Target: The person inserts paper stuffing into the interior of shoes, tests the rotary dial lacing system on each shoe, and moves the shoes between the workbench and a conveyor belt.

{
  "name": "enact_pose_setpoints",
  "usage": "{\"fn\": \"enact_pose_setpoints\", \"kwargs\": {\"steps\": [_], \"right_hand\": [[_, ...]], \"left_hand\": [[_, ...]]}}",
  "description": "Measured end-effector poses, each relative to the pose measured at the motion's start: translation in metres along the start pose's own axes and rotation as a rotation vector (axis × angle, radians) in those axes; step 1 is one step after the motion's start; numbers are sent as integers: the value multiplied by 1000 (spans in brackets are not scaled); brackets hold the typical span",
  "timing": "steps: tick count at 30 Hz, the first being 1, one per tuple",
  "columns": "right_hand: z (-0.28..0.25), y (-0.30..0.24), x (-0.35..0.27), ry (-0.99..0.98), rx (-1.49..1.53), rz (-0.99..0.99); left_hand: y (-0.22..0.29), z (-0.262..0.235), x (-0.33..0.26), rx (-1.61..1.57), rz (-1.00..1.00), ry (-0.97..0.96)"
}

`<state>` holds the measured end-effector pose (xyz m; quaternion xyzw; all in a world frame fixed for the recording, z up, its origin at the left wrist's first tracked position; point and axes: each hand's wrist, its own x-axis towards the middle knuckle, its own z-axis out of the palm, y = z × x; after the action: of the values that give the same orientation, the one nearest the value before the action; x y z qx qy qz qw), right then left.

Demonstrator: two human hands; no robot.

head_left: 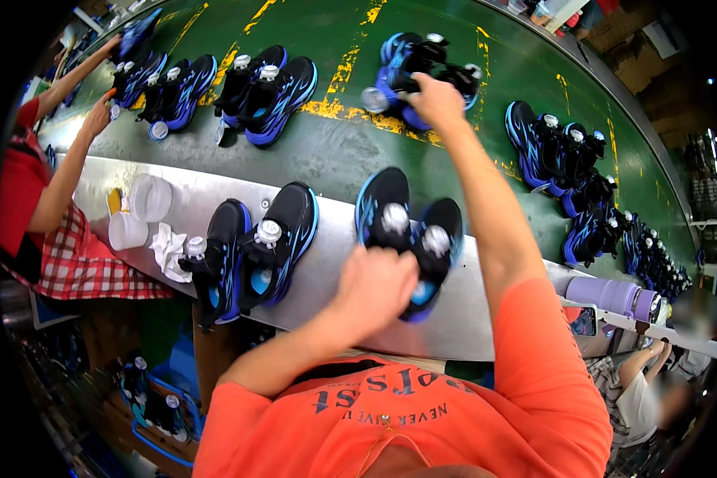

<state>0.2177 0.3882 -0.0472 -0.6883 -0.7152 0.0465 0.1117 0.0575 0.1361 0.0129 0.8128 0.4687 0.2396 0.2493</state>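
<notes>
On the metal ledge in front of me sit two black and blue sneakers, one on the left [382, 191] and one on the right [446, 219], each with a white round knob at its opening. My left hand [377, 285] is closed at the heel end of the left one; its fingertips are partly hidden. Farther off, my right arm stretches over the green conveyor, where my right hand [440, 102] grips a sneaker [406, 111] of another pair, its fingers bent over the shoe. To my left another sneaker pair [283, 227] stands on the ledge.
More sneakers stand on the conveyor [334, 151], at left [275, 99] and right [534, 147]. White plastic tubs [150, 197] and crumpled tissue [169, 251] lie on the ledge. A purple bottle [605, 295] is at right. A co-worker's hand [97, 115] handles shoes at far left.
</notes>
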Motion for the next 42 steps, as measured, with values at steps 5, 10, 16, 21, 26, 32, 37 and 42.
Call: {"fn": "enact_pose_setpoints", "kwargs": {"steps": [5, 10, 16, 21, 26, 32, 37, 42], "right_hand": [[-80, 75, -12, -14, 321, -4], [-131, 69, -92, -194, 546, 21], [-137, -24, -255, -305, 424, -376], [-108, -83, -339, -450, 549, -440], [-133, -67, -337, -420, 908, -558], [-138, 7, -307, -378, 761, -215], [-105, -13, -274, -477, 734, -433], [-94, -24, -298, -369, 677, -398]], "left_hand": [[-68, -12, 91, 300, -91, 186], [-75, -48, 101, 186, -57, 586], [-19, -25, -28, -514, -329, 75], [-39, -4, -88, -405, -362, 29], [-27, -44, -61, 103, -145, 266], [12, -26, -105, -148, -166, -46], [5, 5, -89, -134, -192, -27], [-11, 11, -75, -229, -333, 122]]}}
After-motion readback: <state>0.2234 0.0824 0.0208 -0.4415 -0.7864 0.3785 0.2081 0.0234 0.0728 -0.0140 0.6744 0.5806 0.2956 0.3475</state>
